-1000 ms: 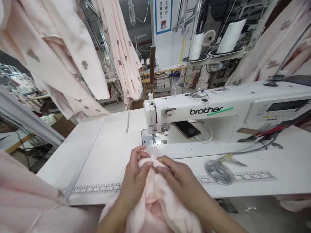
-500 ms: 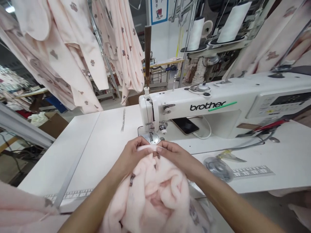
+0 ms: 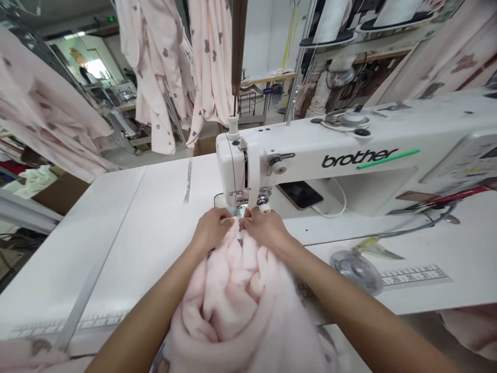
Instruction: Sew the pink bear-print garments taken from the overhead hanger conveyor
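A bundle of fluffy pink fabric (image 3: 236, 300) lies bunched on the white sewing table (image 3: 128, 228) between my forearms. My left hand (image 3: 212, 230) and my right hand (image 3: 264, 229) are both closed, pinching the fabric's front edge side by side. They hold that edge right at the presser foot (image 3: 239, 207) of the white Brother sewing machine (image 3: 349, 160). The needle itself is hidden behind my fingers.
A phone (image 3: 301, 194) with a white cable lies under the machine arm. A clear round dish (image 3: 356, 269) and yellowish snips (image 3: 375, 247) sit right of my arm. Pink printed garments (image 3: 182, 67) hang behind the table. Thread cones (image 3: 334, 20) stand above the machine.
Both hands have pushed the pink fabric forward across the table, from near its front edge up to the presser foot. The camera has leaned in closer to the machine.
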### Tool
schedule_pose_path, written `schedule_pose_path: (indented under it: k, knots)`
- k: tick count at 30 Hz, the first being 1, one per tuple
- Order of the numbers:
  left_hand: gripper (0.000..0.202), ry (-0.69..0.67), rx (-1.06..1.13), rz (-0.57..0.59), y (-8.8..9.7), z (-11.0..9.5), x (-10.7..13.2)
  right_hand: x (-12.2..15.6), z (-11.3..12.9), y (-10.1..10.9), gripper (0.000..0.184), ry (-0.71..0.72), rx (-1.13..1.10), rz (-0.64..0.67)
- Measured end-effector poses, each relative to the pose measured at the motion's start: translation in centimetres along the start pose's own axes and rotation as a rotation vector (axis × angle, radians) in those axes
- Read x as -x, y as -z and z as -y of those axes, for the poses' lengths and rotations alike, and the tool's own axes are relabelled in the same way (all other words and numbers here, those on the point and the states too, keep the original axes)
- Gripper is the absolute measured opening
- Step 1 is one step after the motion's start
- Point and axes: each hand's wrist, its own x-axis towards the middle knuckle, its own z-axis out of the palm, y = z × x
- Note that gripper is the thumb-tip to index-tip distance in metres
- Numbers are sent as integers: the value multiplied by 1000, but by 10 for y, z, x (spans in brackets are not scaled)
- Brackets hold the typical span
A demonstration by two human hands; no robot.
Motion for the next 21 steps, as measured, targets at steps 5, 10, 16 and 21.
schedule_pose_path:
  k: [5,10,16,21]
  knots:
    - [15,78,-47,-3,-3,-6,-11,-6,-4,2,19,-14,94,8]
    - [17,137,-103,-22,-7,-12,-11,-3,-6,2,20,11,164,-15]
    - [19,139,-128,-34,-9,-14,-10,0,-5,4,18,34,191,-36]
    - [18,117,-121,-20,-7,-13,-9,-2,-5,4,14,1,143,-69]
